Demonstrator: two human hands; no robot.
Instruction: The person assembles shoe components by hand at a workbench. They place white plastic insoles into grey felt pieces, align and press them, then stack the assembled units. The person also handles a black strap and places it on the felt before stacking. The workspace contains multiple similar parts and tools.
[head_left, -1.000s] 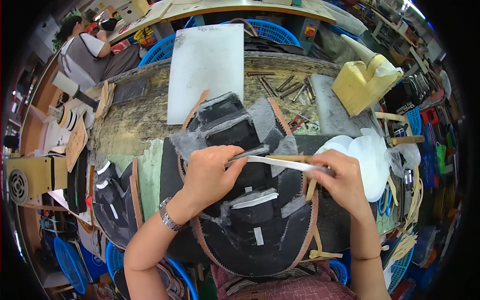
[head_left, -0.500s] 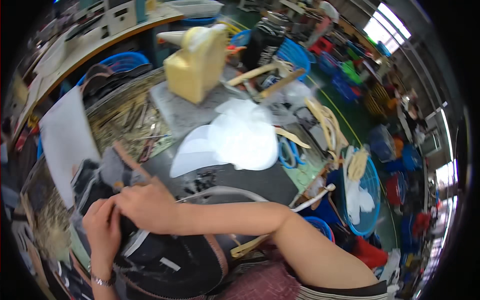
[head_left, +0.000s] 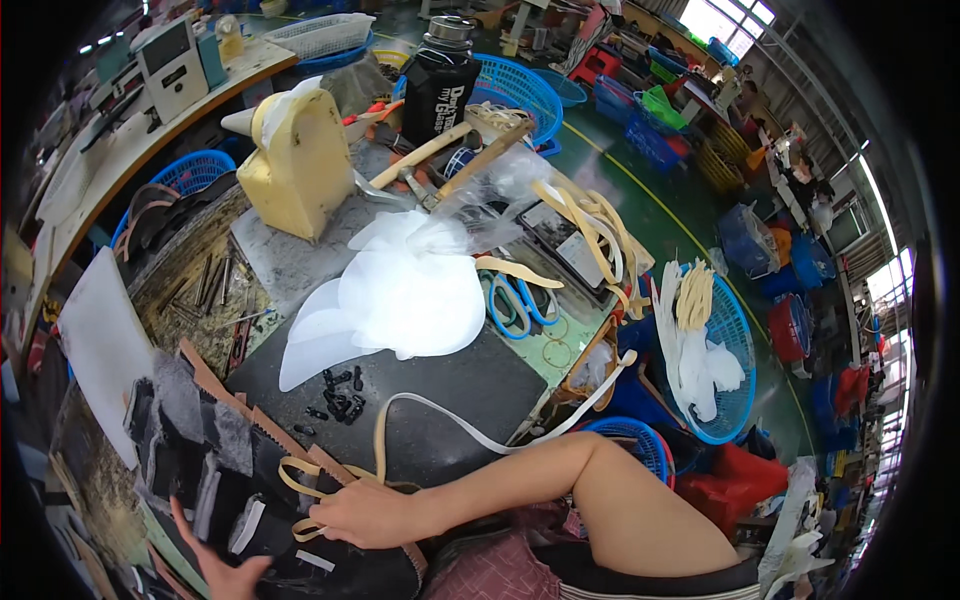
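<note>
A long cream-and-white strip of tape [head_left: 412, 397] runs in loops through my right hand [head_left: 365, 513], whose fingers are closed on it. That hand rests over a black fabric piece [head_left: 370, 570] with a brown toothed edge. Short white tape pieces [head_left: 247, 527] and grey fuzzy patches [head_left: 236, 438] lie on the black material. At the lower left, my left hand [head_left: 225, 575] is spread, thumb and index finger apart, beside the fabric and holding nothing. Small black parts [head_left: 343, 398] lie scattered on the dark board [head_left: 470, 385] beyond the hands.
White translucent sheets [head_left: 410, 290] are piled mid-table. Behind them stand a yellow foam-like block [head_left: 300, 165] and a black bottle [head_left: 440, 85]. Hammers [head_left: 480, 165] and blue-handled scissors [head_left: 510, 305] lie to their right. A blue basket [head_left: 735, 350] stands at the right.
My hands, together over the fabric before, have parted. The right moved right and down with the tape strip; the left moved down and opened. The view has shifted, bringing the black parts into sight.
</note>
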